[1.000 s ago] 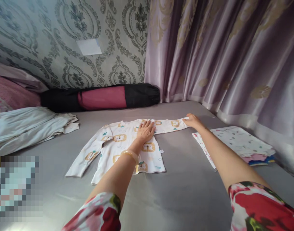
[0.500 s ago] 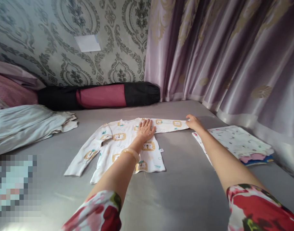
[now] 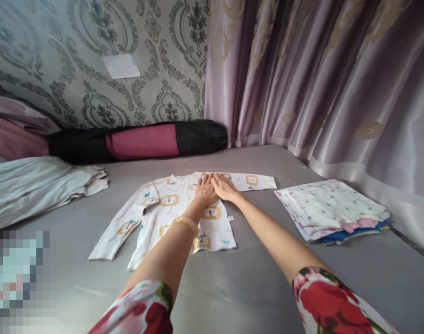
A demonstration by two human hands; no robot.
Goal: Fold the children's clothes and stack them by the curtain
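A small white long-sleeved shirt (image 3: 177,215) with yellow lion prints lies spread on the grey bed sheet (image 3: 260,260). Its right-hand sleeve stretches straight out to the side, while the left-hand sleeve angles down toward me. My left hand (image 3: 205,189) rests flat on the upper chest near the shoulder, fingers extended. Right beside it, my right hand (image 3: 224,186) lies flat at the base of the outstretched sleeve, the two hands touching. Neither one grips the cloth. My left forearm hides part of the shirt's middle.
To the right sits a stack of folded clothes (image 3: 333,208). Pale crumpled clothing (image 3: 41,185) lies at the left. A long black and maroon bag (image 3: 142,141) runs along the patterned wall (image 3: 145,55), and a purple curtain (image 3: 302,83) hangs at the right.
My right hand has let go of the sleeve's cuff and moved left along the sleeve to its base, beside my left hand. The left hand stays on the shirt.
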